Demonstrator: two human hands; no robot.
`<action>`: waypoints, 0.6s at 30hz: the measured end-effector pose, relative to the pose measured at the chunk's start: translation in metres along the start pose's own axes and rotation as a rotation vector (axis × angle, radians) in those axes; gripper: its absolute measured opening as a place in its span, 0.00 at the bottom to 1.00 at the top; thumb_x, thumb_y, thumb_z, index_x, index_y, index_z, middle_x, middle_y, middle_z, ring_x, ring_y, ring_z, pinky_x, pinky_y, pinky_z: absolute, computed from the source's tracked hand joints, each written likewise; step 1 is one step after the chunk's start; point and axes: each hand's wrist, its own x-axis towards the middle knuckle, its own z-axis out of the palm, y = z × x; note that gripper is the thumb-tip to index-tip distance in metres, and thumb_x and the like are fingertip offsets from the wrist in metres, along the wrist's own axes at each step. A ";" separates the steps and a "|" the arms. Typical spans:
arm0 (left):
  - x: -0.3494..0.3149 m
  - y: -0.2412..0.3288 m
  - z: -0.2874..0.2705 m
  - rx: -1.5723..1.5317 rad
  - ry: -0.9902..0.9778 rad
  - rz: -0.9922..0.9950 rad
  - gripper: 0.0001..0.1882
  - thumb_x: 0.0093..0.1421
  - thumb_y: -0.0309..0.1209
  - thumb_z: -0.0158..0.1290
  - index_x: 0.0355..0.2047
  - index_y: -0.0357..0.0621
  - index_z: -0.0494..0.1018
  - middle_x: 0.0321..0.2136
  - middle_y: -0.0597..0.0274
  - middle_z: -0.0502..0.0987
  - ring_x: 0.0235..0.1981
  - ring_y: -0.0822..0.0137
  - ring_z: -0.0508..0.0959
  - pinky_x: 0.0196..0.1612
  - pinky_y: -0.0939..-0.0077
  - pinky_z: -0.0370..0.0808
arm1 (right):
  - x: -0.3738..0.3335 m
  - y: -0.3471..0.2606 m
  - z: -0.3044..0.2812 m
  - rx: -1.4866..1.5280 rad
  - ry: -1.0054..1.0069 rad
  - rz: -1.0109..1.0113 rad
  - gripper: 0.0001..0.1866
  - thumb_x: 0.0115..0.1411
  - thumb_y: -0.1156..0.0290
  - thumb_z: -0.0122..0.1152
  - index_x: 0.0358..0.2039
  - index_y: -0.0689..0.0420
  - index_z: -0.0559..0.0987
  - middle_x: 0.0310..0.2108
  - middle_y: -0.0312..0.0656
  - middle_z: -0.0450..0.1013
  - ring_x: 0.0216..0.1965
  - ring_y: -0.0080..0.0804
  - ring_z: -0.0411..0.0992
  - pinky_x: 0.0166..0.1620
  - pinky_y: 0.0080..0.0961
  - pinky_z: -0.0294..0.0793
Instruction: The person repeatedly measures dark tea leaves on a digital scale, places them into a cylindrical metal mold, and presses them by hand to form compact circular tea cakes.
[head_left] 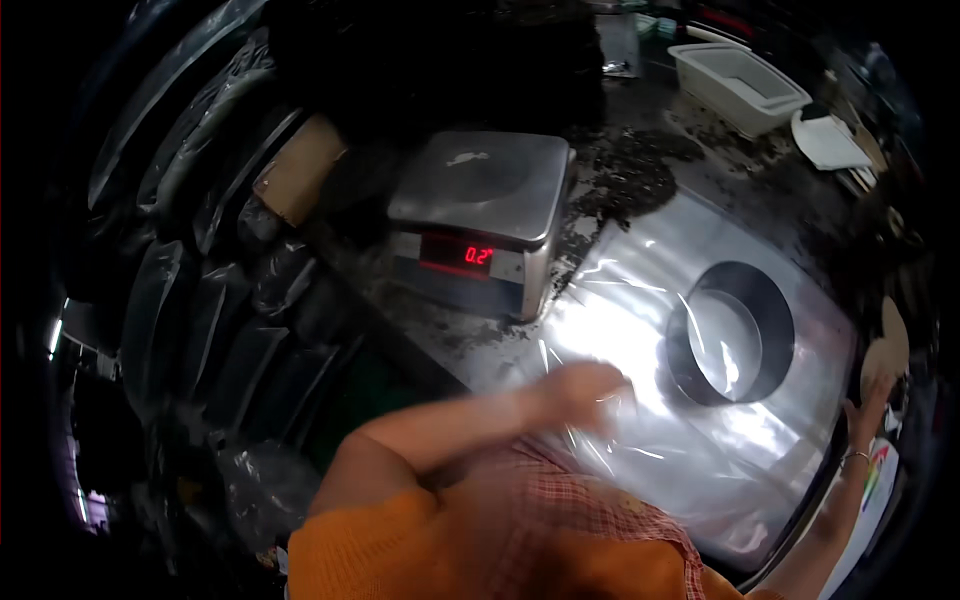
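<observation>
My left hand (588, 394) hangs over the near left side of a sheet of clear shiny plastic (650, 440). Motion smears its fingers, so whether they hold anything is unclear. At the far right, my right hand (868, 405) reaches out with its thumb apart from the fingers. Its fingertips touch or overlap the lower end of a pale, flat, rounded piece (886, 345), whose kind I cannot make out. Between my hands, a dark round ring with a broad wall (780, 335) rests on the plastic; plastic shows through its opening.
A digital scale (480, 190) with a steel platform and lit red display stands beyond my left hand. Dark crumbs (625, 170) are scattered behind it. A white basin (740, 90) sits at the far right. Dark plastic packages (215, 340) fill the left, beside a brown cardboard piece (300, 170).
</observation>
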 end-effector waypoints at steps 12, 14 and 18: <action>-0.158 -0.252 -0.271 0.953 0.032 -1.363 0.46 0.44 0.45 0.61 0.60 0.48 0.50 0.59 0.52 0.54 0.58 0.55 0.58 0.54 0.64 0.64 | 0.043 -0.085 -0.075 0.359 0.170 -0.193 0.20 0.65 0.68 0.37 0.54 0.63 0.65 0.51 0.45 0.66 0.54 0.34 0.63 0.55 0.28 0.63; -0.160 -0.259 -0.273 0.959 0.097 -1.224 0.41 0.46 0.46 0.59 0.58 0.47 0.55 0.54 0.51 0.62 0.52 0.55 0.66 0.51 0.64 0.67 | 0.014 -0.223 -0.125 1.233 0.043 -0.059 0.18 0.62 0.77 0.39 0.53 0.64 0.66 0.52 0.47 0.65 0.54 0.38 0.63 0.55 0.32 0.63; -0.163 -0.242 -0.293 0.819 0.090 -1.171 0.36 0.49 0.45 0.57 0.56 0.46 0.59 0.48 0.49 0.69 0.48 0.52 0.70 0.50 0.64 0.67 | -0.016 -0.322 -0.146 0.367 -0.532 -0.460 0.24 0.53 0.58 0.58 0.47 0.58 0.72 0.52 0.49 0.65 0.57 0.46 0.59 0.58 0.36 0.56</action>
